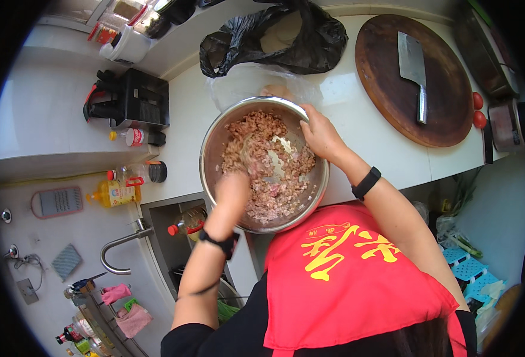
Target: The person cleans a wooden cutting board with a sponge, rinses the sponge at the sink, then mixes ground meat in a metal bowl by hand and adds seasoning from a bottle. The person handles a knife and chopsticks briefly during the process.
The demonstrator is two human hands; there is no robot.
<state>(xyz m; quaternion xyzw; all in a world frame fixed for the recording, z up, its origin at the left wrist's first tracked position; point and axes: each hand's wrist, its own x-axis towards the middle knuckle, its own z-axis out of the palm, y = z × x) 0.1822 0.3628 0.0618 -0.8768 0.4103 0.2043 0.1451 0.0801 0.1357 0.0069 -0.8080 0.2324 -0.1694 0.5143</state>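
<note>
A round stainless steel bowl [208,134] holds minced meat [262,125], browner at the far side and pinker near me. My right hand [322,134] grips the bowl's right rim, thumb over the inside and fingers outside. Down in the left part of the bowl is my left hand [233,189], blurred, over the mince; whether it holds a utensil cannot be made out. Some bare metal of the bowl's bottom shows through the meat. Beyond the bowl lie a clear plastic bag [231,85] and a crumpled black plastic bag [320,49].
A cleaver [412,62] lies on a round wooden chopping board [378,89] at right, two tomatoes [478,119] beside it. At left stand a black knife block [142,100], several bottles including yellow oil [122,193], and a sink [164,223] with a curved faucet [117,250].
</note>
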